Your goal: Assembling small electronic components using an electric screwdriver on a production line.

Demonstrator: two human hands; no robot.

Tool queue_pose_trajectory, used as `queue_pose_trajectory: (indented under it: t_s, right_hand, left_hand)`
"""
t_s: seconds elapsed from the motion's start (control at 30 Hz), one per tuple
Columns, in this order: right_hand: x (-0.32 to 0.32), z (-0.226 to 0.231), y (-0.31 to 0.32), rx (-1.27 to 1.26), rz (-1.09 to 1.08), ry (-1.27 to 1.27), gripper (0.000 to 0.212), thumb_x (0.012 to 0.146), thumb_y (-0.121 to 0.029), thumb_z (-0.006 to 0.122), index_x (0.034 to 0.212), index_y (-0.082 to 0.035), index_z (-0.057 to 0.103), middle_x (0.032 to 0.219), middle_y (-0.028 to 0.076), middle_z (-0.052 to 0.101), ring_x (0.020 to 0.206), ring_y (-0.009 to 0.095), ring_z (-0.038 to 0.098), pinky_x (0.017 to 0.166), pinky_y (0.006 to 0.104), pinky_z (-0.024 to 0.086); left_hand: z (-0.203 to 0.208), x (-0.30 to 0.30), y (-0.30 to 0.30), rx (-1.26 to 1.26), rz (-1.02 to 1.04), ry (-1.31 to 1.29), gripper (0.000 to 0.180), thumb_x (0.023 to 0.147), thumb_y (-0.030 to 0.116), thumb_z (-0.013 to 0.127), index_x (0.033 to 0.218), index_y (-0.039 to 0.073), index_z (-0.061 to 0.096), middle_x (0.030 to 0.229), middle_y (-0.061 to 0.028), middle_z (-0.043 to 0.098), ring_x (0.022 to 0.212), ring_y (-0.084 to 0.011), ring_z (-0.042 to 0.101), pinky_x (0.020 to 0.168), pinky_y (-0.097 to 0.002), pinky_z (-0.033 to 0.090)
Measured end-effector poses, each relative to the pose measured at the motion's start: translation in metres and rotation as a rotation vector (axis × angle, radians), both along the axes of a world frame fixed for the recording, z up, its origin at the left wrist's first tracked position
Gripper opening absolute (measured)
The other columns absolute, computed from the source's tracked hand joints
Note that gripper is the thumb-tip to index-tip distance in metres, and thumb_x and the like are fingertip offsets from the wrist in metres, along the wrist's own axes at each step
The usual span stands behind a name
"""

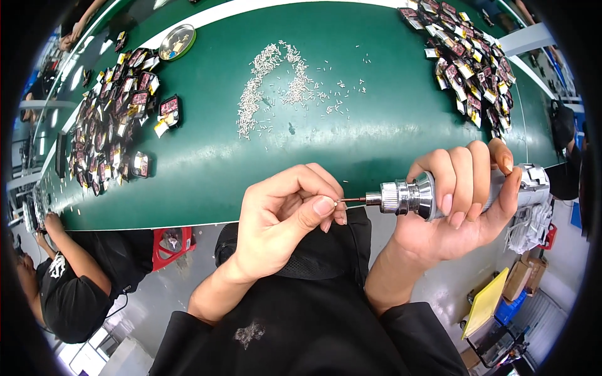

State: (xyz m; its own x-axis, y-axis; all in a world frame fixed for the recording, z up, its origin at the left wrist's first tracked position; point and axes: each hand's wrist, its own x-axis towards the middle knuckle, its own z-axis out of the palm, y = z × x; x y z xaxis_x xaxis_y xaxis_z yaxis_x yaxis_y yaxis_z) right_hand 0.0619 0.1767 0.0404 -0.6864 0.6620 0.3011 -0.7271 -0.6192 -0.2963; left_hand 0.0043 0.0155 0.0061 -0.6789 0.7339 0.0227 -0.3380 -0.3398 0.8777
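Observation:
My right hand (467, 194) is wrapped round a silver electric screwdriver (419, 195), held sideways over the near edge of the table. Its thin coppery bit points left and reaches my left hand (288, 216). There the thumb and forefinger pinch a tiny pale screw (337, 202) at the bit's tip. The screw is mostly hidden by the fingertips. Beyond my hands, a loose heap of small silvery screws (251, 100) lies spread in an arch on the green table (207, 182).
Piles of small dark parts with white and yellow tabs lie at left (110, 125) and right (467, 62). A round dish (177, 42) stands by the left pile. At far left another person (78, 276) sits at the table. A yellow panel (486, 304) and cardboard boxes (527, 276) are at lower right.

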Motion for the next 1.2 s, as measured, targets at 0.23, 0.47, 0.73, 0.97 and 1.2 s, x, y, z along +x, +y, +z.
queue_pose_trajectory:
  t_s: [0.23, 0.47, 0.73, 0.97, 1.2]
  right_hand:
    - [0.003, 0.0, -0.003, -0.016, 0.028, -0.052, 0.016, 0.094, -0.02, 0.048, 0.09, -0.005, 0.05, 0.05, -0.003, 0.036, 0.039, 0.006, 0.033, 0.045, 0.0229, 0.034]
    - [0.007, -0.002, -0.004, 0.069, -0.001, -0.07, 0.016, 0.095, -0.02, 0.048, 0.091, -0.005, 0.051, 0.05, -0.004, 0.035, 0.038, 0.006, 0.033, 0.042, 0.0227, 0.033]
    - [0.001, -0.011, 0.006, 0.045, -0.025, -0.105, 0.017, 0.095, -0.02, 0.048, 0.092, -0.004, 0.051, 0.05, -0.004, 0.035, 0.038, 0.006, 0.033, 0.043, 0.0229, 0.033]
    - [-0.011, -0.013, 0.009, -0.191, -0.083, -0.109, 0.016, 0.096, -0.021, 0.045, 0.093, -0.006, 0.049, 0.05, -0.003, 0.033, 0.039, 0.009, 0.031, 0.044, 0.0262, 0.034]
    - [0.008, -0.041, 0.042, -0.14, -0.253, -0.237, 0.009, 0.096, -0.011, 0.044, 0.092, -0.003, 0.043, 0.053, -0.003, 0.03, 0.039, 0.007, 0.027, 0.042, 0.0216, 0.03]
  left_hand:
    - [0.003, 0.004, 0.002, 0.005, -0.034, -0.058, 0.021, 0.093, 0.014, 0.053, 0.083, -0.004, 0.053, 0.078, -0.015, 0.054, 0.064, -0.0184, 0.054, 0.057, -0.0275, 0.045]
    - [0.01, 0.006, 0.001, -0.196, 0.048, 0.215, 0.007, 0.087, -0.003, 0.056, 0.08, -0.005, 0.056, 0.078, -0.0102, 0.057, 0.066, -0.0132, 0.054, 0.059, -0.0237, 0.043]
    - [0.004, -0.004, 0.012, -0.304, 0.081, 0.521, 0.007, 0.084, -0.005, 0.056, 0.077, -0.007, 0.056, 0.078, -0.014, 0.059, 0.066, -0.0147, 0.054, 0.059, -0.0241, 0.043]
    - [0.028, -0.051, -0.029, -0.5, 0.487, 0.952, 0.03, 0.097, 0.014, 0.044, 0.1, -0.011, 0.062, 0.094, -0.0195, 0.063, 0.073, -0.0172, 0.058, 0.06, -0.0255, 0.046]
    - [0.044, -0.213, -0.181, -0.982, 0.987, 1.059, 0.017, 0.094, 0.005, 0.05, 0.103, -0.004, 0.061, 0.084, -0.0076, 0.066, 0.078, -0.0111, 0.061, 0.073, -0.0239, 0.047]
